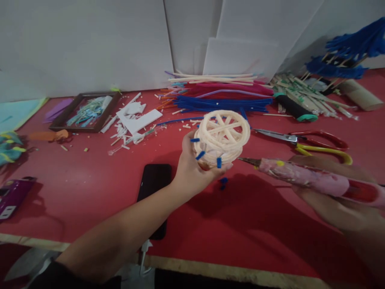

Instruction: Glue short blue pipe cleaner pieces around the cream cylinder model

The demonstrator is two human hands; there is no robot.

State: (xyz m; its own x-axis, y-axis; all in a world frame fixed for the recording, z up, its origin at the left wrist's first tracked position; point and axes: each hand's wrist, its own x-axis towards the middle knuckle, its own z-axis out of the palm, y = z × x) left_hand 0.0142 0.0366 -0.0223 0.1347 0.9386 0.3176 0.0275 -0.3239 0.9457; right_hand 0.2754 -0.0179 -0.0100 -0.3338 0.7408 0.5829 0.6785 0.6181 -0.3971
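Craftwork (224, 128), mid-frame, sits clasped in your left hand (192, 170) — likely steadied for the pink tool (314, 180) your right hand (333, 210) grips, lower right.

A red table (96, 180) bears scissors (294, 139), a phone (155, 178), seemingly paper scraps (140, 123).

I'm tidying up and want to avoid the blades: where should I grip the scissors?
Likely best by the red and yellow handles, coming from the right: the scissors lie on the table with their blades tapering leftward and the handles spreading rightward.
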